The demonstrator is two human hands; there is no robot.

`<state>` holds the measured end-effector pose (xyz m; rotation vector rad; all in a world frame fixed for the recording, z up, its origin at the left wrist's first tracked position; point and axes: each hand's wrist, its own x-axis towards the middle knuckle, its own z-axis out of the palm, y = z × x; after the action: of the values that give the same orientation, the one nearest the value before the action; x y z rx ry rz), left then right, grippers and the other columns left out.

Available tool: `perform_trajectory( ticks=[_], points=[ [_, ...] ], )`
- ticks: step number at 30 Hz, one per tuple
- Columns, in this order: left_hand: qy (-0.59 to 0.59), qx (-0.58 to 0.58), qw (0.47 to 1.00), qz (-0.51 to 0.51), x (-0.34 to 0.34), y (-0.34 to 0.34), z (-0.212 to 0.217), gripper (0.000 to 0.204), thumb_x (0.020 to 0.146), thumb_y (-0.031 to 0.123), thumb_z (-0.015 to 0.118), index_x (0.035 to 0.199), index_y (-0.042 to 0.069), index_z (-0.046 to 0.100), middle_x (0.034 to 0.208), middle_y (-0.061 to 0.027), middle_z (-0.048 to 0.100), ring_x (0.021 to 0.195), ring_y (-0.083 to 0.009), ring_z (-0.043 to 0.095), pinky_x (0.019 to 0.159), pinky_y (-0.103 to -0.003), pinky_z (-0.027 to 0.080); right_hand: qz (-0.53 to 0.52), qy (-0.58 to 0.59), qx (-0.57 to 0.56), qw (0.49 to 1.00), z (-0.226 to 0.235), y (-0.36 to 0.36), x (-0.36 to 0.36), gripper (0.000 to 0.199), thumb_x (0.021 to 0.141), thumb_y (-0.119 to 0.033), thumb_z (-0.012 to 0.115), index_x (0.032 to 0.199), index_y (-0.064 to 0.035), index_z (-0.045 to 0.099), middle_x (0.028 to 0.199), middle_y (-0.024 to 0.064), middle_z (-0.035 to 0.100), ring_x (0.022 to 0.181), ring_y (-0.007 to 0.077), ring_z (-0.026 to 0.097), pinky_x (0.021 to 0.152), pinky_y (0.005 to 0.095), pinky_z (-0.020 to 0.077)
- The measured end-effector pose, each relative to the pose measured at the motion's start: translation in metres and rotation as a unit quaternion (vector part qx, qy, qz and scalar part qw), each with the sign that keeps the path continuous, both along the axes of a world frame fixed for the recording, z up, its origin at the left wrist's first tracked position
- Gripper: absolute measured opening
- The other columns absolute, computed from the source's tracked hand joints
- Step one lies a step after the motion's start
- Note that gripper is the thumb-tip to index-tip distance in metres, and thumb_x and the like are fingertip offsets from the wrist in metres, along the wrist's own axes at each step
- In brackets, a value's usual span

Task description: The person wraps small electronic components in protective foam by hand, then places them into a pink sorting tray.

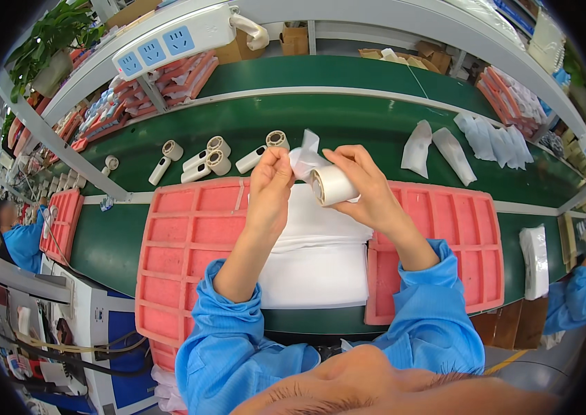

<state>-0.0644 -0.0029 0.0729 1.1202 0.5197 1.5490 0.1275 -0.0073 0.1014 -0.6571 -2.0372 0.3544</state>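
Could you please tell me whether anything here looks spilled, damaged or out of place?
Nothing stands out as spilled or damaged. The white cylinder in the right hand looks intact on its visible side, and the left hand pinches thin translucent film.

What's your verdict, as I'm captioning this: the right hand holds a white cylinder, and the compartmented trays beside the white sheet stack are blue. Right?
Only the colour is wrong: in the head view, the compartmented trays beside the white sheet stack are pink. The right hand holds a white cylinder.
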Motion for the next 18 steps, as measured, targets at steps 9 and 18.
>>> perform_trajectory(
  ticks=[9,18],
  points=[
    [0.313,0.312,0.854,0.273,0.033,-0.04,0.016,0.033,0.078,-0.01,0.062,0.109,0.002,0.058,0.097,-0.0096,0.059,0.077,-0.0187,0.059,0.068,-0.029,0.049,-0.089,0.007,0.092,0.992,0.0,-0.005,-0.006,0.077,0.059,0.003,0.08,0.13,-0.0004,0.052,0.111,0.0164,0.05,0.095,0.0313,0.058,0.074,0.0367,0.0517],
    [0.417,0.271,0.818,0.289,0.039,-0.038,0.017,0.055,0.069,-0.007,0.07,0.121,0.004,0.057,0.119,-0.0161,0.052,0.088,-0.0255,0.061,0.07,-0.034,0.052,-0.177,0.066,0.082,0.979,-0.02,0.003,-0.013,0.078,0.057,-0.002,0.081,0.126,0.003,0.046,0.115,0.0181,0.047,0.096,0.0345,0.056,0.076,0.0374,0.0507]
  ],
)
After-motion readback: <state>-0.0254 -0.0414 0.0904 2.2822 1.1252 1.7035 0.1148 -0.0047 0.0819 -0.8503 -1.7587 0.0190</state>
